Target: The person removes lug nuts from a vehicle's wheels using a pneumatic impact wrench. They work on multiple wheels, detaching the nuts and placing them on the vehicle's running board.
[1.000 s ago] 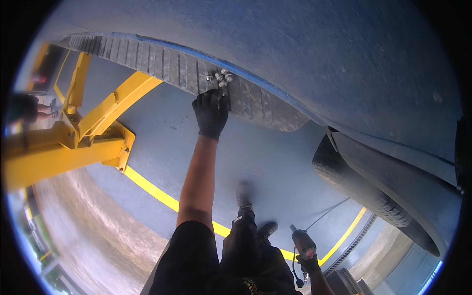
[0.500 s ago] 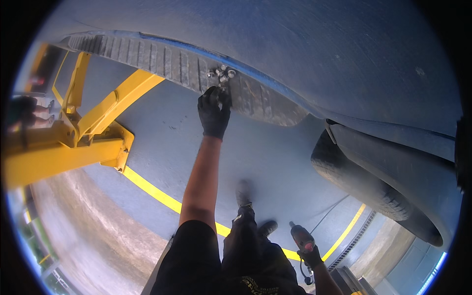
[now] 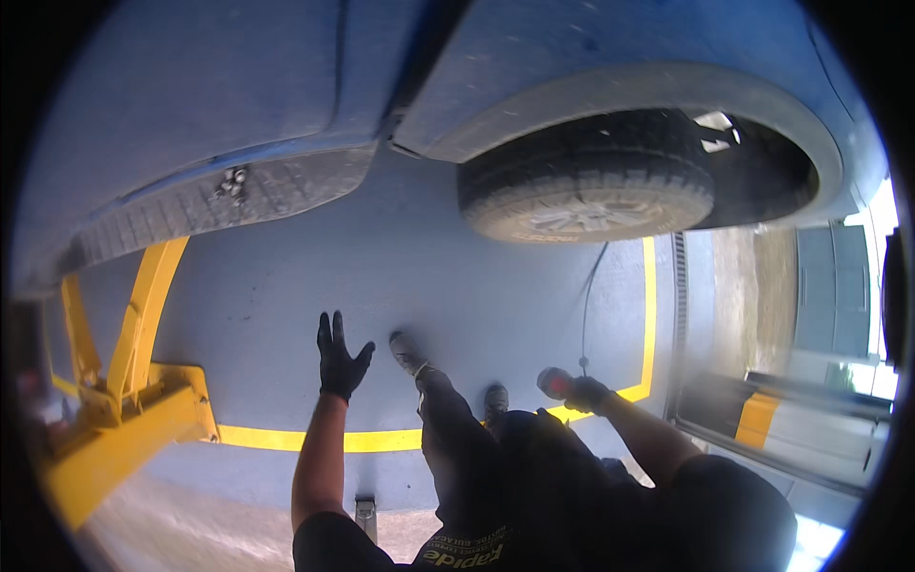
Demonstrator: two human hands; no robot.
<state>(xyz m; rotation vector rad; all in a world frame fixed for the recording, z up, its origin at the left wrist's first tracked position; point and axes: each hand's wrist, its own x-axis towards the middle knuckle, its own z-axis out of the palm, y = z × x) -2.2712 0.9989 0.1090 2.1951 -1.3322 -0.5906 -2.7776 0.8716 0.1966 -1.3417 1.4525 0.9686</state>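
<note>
My left hand (image 3: pixel 343 364), in a black glove, is held out over the floor with its fingers spread and nothing in it. At the lower right my right hand (image 3: pixel 589 394), gloved too, is closed around an impact wrench (image 3: pixel 554 382). A small heap of metal lug nuts (image 3: pixel 232 183) lies on the ribbed running board (image 3: pixel 295 186) of a blue vehicle, well away from either hand. Farther right, a wheel (image 3: pixel 591 195) with a treaded tyre sits in the wheel arch, in front of me.
A yellow lift arm (image 3: pixel 143 315) reaches under the vehicle at the left, from a yellow base (image 3: pixel 133 439). A thin air hose (image 3: pixel 587 296) trails across the floor below the wheel. Yellow lines (image 3: pixel 372 441) mark the floor, and a drain grate (image 3: pixel 680 286) runs at the right.
My left hand has left the lug nuts on the running board and drawn back, fingers opened. My view and body have turned right toward the wheel, with the impact wrench still in my right hand.
</note>
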